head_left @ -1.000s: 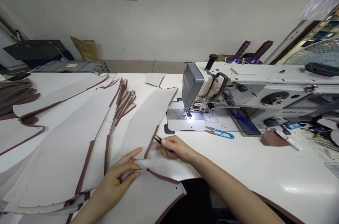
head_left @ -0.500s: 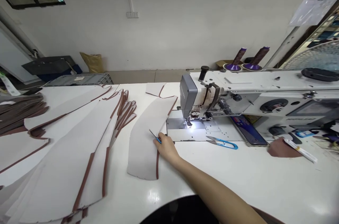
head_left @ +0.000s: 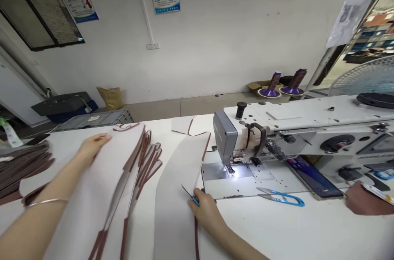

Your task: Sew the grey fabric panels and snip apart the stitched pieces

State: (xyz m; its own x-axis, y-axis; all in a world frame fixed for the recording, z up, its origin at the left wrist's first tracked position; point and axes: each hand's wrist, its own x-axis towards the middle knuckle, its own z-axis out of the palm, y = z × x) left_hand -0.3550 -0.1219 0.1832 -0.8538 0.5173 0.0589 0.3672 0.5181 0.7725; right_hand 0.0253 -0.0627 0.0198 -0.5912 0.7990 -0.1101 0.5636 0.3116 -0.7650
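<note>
My left hand (head_left: 91, 147) has its fingers closed at the upper left edge of the top pale panel (head_left: 101, 178) in a brown-edged pile; its thumb is hard to see. That panel's right edge stands slightly raised from those below. On the single pale panel (head_left: 177, 194) beside the machine rests my right hand (head_left: 205, 206). It is closed around a small pointed tool (head_left: 195, 200) with a blue part and a thin dark tip pointing up and left. Just right of this hand is the sewing machine (head_left: 226, 137), its lamp lit over the needle plate.
Blue-handled thread snips (head_left: 286, 197) and a phone (head_left: 315, 178) lie by the machine bed. A brown scrap (head_left: 366, 200) is at the right. Dark brown pieces (head_left: 24, 169) are stacked at the far left. Two thread cones (head_left: 297, 79) stand behind the machine.
My left hand has come into view from the left and reached the pile, where the top panel has lifted a little. My right hand keeps the tool. The view has tilted up.
</note>
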